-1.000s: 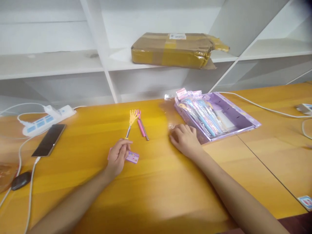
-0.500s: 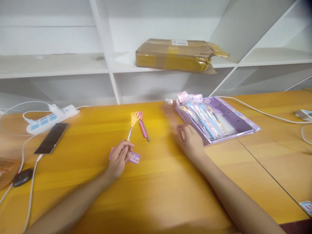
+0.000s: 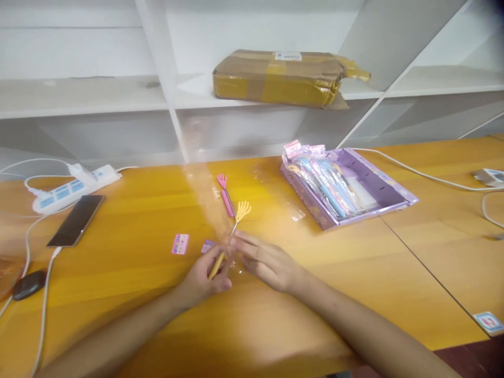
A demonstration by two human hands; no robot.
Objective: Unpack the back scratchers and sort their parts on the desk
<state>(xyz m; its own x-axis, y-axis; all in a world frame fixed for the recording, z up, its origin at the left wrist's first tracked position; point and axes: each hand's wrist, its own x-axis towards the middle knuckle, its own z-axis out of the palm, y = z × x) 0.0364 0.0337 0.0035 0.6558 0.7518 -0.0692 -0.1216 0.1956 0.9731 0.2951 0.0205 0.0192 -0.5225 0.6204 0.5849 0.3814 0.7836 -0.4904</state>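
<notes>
A yellow hand-shaped back scratcher with a thin metal shaft slants up and away between my hands. My left hand is closed round its yellow handle. My right hand has its fingertips together at the shaft, just below the head; the exact grip is partly hidden. Bits of clear, shiny plastic show around the fingers, but their outline is blurred. Beyond my hands lies a pink back scratcher with a pink handle. A small pink card and a purple card rest by my left hand.
A purple box at the right holds several wrapped back scratchers. A power strip, phone, mouse and cables lie at the left. A taped cardboard box sits on the shelf.
My right hand has moved left from beside the purple box to the yellow back scratcher. The scratcher now tilts right, and the two cards lie uncovered on the table.
</notes>
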